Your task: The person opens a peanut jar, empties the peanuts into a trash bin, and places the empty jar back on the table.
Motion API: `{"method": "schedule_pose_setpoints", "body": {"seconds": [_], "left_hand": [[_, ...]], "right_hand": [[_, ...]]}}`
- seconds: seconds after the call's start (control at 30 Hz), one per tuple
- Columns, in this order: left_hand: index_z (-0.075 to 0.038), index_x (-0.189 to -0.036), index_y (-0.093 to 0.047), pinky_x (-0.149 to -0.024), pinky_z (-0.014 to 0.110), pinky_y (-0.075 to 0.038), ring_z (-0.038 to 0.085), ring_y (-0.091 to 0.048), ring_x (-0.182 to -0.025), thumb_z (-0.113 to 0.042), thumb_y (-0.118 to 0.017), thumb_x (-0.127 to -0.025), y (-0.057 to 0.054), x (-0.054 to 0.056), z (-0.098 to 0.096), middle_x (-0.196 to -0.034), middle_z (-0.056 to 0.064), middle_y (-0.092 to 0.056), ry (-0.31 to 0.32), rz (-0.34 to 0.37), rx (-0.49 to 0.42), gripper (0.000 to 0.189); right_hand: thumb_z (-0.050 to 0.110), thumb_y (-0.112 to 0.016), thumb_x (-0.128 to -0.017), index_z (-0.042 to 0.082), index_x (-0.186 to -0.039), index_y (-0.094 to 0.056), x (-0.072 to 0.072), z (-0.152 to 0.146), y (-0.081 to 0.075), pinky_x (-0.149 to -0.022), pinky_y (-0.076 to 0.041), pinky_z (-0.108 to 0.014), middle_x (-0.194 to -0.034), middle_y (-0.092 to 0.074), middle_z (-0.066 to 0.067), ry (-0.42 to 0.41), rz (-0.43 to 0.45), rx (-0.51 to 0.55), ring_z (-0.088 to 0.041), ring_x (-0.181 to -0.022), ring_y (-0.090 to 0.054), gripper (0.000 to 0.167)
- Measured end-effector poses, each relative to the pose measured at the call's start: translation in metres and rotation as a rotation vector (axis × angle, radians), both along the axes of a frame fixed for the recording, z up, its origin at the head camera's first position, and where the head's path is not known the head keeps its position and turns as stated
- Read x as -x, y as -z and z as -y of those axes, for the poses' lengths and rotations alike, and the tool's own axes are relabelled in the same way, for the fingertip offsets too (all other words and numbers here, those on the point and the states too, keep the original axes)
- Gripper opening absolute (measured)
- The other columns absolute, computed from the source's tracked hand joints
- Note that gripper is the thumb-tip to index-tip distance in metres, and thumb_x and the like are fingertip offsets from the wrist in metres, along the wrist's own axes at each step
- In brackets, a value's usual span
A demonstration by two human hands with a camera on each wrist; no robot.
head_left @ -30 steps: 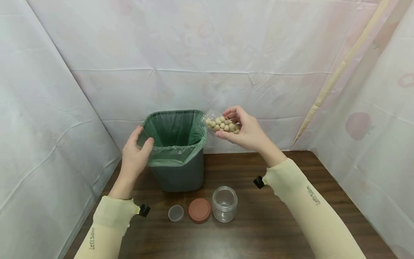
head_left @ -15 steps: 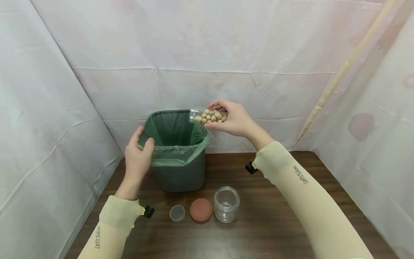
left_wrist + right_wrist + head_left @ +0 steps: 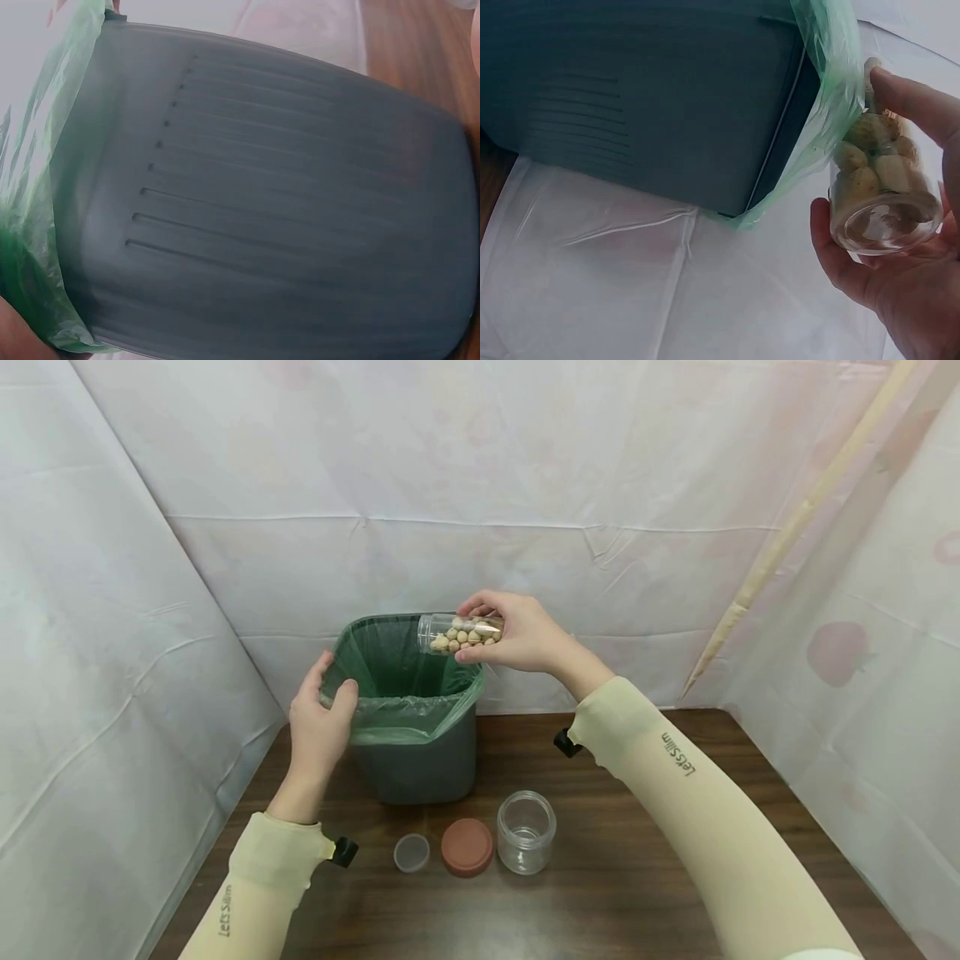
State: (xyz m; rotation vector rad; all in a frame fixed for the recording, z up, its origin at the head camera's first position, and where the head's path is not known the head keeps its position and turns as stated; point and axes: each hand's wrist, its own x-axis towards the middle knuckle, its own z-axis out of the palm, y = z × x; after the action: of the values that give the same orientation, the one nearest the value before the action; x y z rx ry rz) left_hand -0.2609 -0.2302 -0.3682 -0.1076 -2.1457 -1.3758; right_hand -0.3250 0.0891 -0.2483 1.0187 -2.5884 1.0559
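My right hand [image 3: 517, 631] holds a small clear jar [image 3: 889, 214] by its sides, tipped over nearly level above the trash can [image 3: 423, 768]. Pale round nuts or coated snacks [image 3: 465, 635] lie inside the jar; their exact kind is unclear. Its mouth points left, over the can's opening, with no lid on it. A green plastic liner [image 3: 405, 722] is folded over the can's rim. At the front left corner, my left hand [image 3: 318, 722] holds the lined rim, thumb toward the front and fingers along the left side.
On the dark wooden table [image 3: 600, 860] stand a larger clear jar [image 3: 526, 835] without a lid, a reddish-brown lid [image 3: 467, 847] and a small translucent lid [image 3: 412, 853]. White printed cloth [image 3: 525, 468] hangs behind and on both sides.
My right hand has moved left with the small jar, from the can's right edge to over its opening, and the jar is turned more level. The left hand stays at the rim.
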Motion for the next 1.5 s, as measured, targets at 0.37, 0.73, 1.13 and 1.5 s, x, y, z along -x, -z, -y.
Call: {"method": "schedule_pose_setpoints", "body": {"seconds": [0.37,0.73,1.13,1.5], "left_hand": [[-0.018,-0.167,-0.047,-0.041,0.026,-0.033,0.009,-0.032,-0.042,-0.031,-0.057,-0.108,0.002,0.002,0.000,-0.166,-0.001,-0.052,0.004,-0.004,-0.017,0.061],[-0.015,-0.167,-0.047,-0.043,0.026,-0.034,0.010,-0.032,-0.044,-0.031,-0.056,-0.108,0.004,0.001,0.001,-0.167,-0.002,-0.050,0.000,0.001,-0.003,0.062],[-0.012,-0.165,-0.049,-0.042,0.026,-0.033,0.008,-0.031,-0.042,-0.029,-0.057,-0.108,0.005,0.002,0.001,-0.166,0.000,-0.052,-0.003,-0.029,-0.009,0.061],[-0.013,-0.165,-0.050,-0.040,0.026,-0.032,0.008,-0.030,-0.041,-0.028,-0.057,-0.108,0.006,0.002,0.000,-0.165,0.002,-0.053,0.008,-0.038,-0.010,0.060]], "right_hand": [[0.038,-0.094,-0.088,0.024,-0.133,-0.070,0.006,0.001,0.000,-0.103,-0.051,-0.042,-0.133,-0.068,-0.002,0.026,0.013,-0.022,-0.020,-0.121,-0.062,0.053],[0.032,-0.097,-0.084,0.016,-0.135,-0.059,0.003,0.006,0.000,-0.093,-0.056,-0.040,-0.132,-0.066,-0.004,0.040,0.038,0.006,-0.020,-0.110,-0.065,0.065],[0.033,-0.099,-0.082,0.024,-0.122,-0.066,0.004,0.008,-0.001,-0.084,-0.056,-0.038,-0.115,-0.069,-0.001,0.028,0.011,-0.014,-0.019,-0.098,-0.066,0.053],[0.038,-0.097,-0.084,0.022,-0.131,-0.064,0.002,0.012,-0.002,-0.081,-0.055,-0.039,-0.113,-0.069,-0.003,0.018,-0.020,-0.041,-0.021,-0.099,-0.065,0.060]]}}
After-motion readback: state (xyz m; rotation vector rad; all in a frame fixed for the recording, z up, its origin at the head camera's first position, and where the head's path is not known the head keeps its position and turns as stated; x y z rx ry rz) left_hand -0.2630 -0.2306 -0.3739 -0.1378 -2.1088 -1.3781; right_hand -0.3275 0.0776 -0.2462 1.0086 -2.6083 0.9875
